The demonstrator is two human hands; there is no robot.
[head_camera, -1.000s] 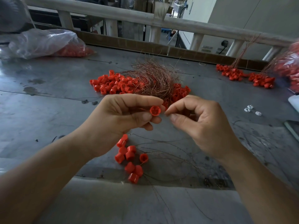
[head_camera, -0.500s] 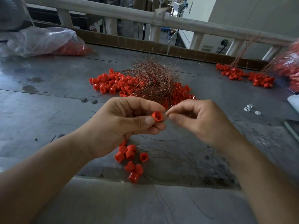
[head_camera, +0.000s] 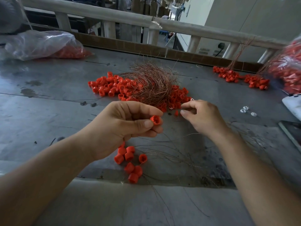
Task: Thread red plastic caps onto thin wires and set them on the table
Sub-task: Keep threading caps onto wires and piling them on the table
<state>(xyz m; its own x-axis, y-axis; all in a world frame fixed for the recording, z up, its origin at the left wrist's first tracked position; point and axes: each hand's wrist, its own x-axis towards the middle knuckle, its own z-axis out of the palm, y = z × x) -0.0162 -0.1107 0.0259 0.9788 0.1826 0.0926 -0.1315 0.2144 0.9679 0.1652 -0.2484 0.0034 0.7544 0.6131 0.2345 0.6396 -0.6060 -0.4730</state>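
One red cap (head_camera: 155, 120), a short cylinder with an open end, is pinched between the thumb and fingers of the left hand (head_camera: 123, 128). Its open end faces the camera. Behind it, a heap of loose caps (head_camera: 110, 86) lies on the table (head_camera: 48, 111), partly covered by a tangled copper wire bundle (head_camera: 151, 85). A small cluster of threaded caps (head_camera: 128, 160) lies near the front edge, with thin wires (head_camera: 175, 156) trailing to the right. More wired caps (head_camera: 241, 77) lie far right.

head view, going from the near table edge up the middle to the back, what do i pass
threaded caps near the edge → red cap pinched by the left hand → copper wire bundle → cardboard strip → white railing
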